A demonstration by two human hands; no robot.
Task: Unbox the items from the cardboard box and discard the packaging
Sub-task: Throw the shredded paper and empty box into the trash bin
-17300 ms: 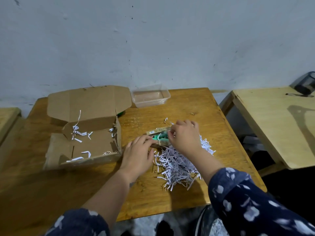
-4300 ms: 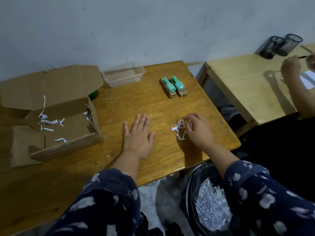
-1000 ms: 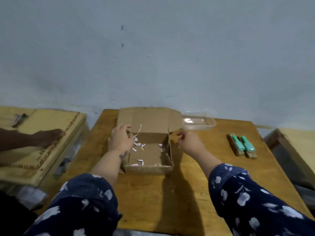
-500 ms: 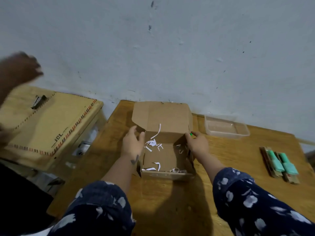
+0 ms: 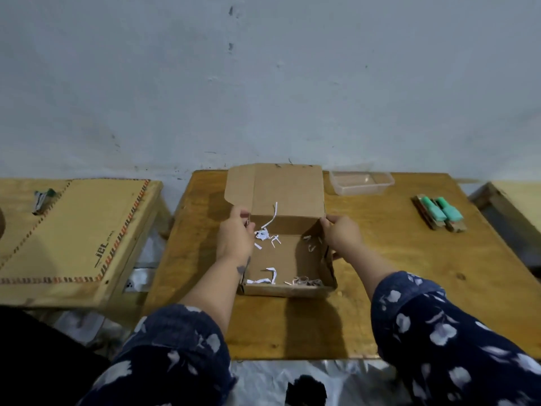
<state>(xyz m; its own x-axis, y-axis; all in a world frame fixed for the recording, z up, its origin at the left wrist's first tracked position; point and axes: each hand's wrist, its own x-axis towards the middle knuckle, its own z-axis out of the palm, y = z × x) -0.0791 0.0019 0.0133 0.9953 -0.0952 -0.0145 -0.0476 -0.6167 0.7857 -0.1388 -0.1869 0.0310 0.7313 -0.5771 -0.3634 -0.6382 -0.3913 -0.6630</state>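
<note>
An open cardboard box (image 5: 288, 289) stands in the middle of the wooden table (image 5: 395, 288), its lid (image 5: 288, 189) tilted up towards the wall. A few white paper shreds (image 5: 265, 234) lie on its floor and back wall. My left hand (image 5: 235, 235) grips the box's left wall near the back corner. My right hand (image 5: 339, 235) grips the right wall, fingers curled over its top edge. Two green-topped items (image 5: 439, 212) lie side by side at the table's right.
A clear plastic tub (image 5: 361, 183) sits by the wall, right of the lid. A second wooden desk (image 5: 73, 235) stands to the left with a small object (image 5: 44, 199) on it. Another table's edge (image 5: 509, 212) shows at far right. Plastic sheeting (image 5: 307, 382) covers the floor below.
Both hands have closed on the box's side walls near the back corners. The view has shifted, so the box now sits centred. The other person's arm at left is gone from view.
</note>
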